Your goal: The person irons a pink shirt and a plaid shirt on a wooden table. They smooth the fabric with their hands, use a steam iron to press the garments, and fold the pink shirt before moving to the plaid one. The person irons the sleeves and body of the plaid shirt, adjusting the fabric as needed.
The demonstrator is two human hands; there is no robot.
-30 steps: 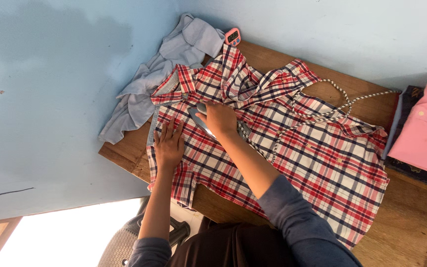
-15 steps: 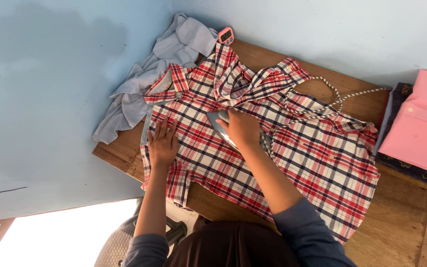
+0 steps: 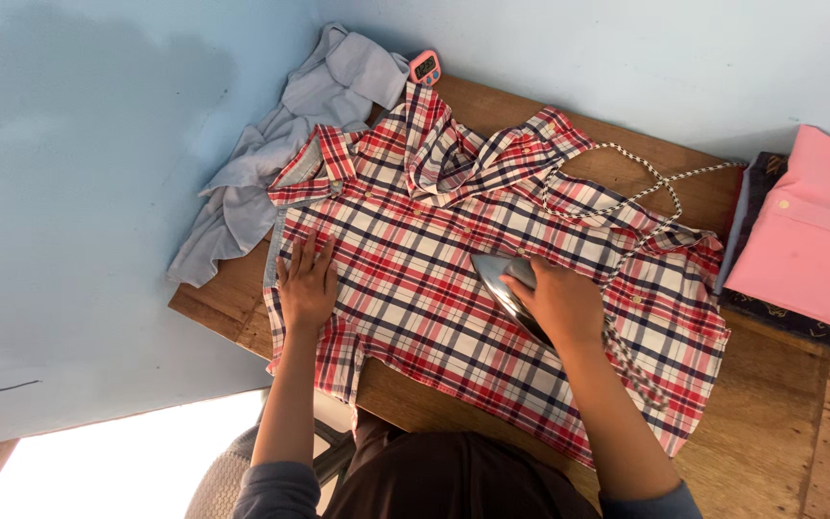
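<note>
Right hand point(image 3: 561, 303) clamped on iron point(image 3: 503, 284), pressing plaid shirt point(image 3: 453, 288); left hand point(image 3: 306, 284) flat, fingers spread, pinning shirt hem on wooden worktop point(image 3: 790, 423).

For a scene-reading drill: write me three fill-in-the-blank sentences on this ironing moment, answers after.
1. The right hand grips an ____ on the plaid shirt.
2. The left hand lies ____ on the shirt, fingers spread.
3. The folded garment at the table's far right is ____ in colour.

Missing words: iron; flat; pink
</note>
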